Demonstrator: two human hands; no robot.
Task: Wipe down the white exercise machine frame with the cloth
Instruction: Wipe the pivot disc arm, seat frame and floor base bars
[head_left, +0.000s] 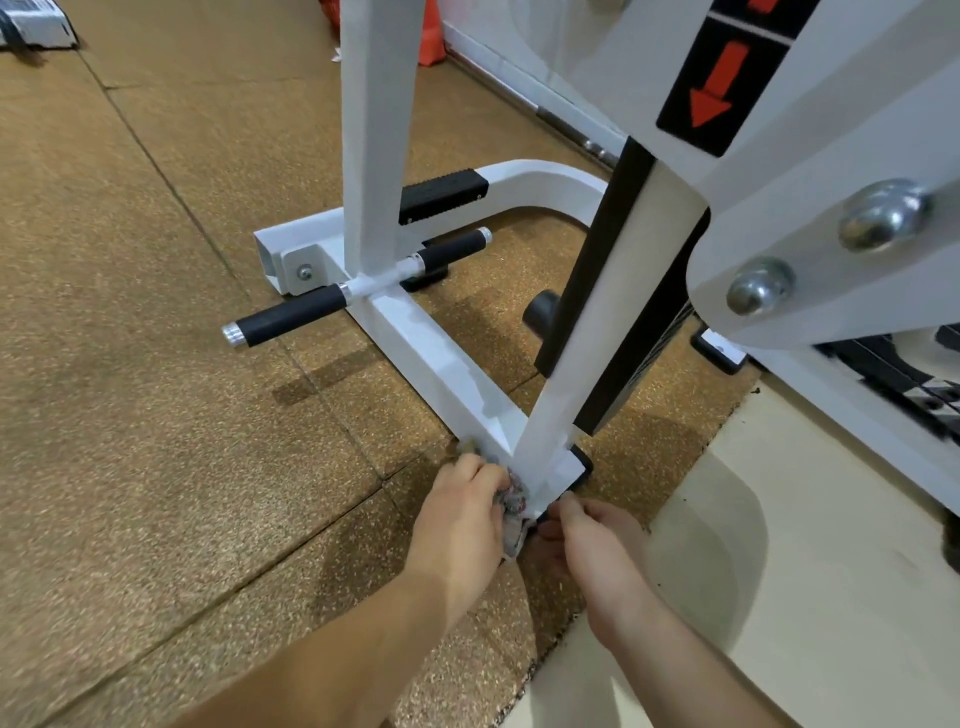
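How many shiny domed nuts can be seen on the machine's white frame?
2. Both are on the white bracket at the right: the upper nut and the lower nut to its left. Others may be hidden.

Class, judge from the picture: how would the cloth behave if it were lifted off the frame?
Probably floppy: the cloth sits bunched and creased in the left hand, a tail drooping below. Likely light, since fingers alone hold it. It should grip rather than slip, looking like soft fabric.
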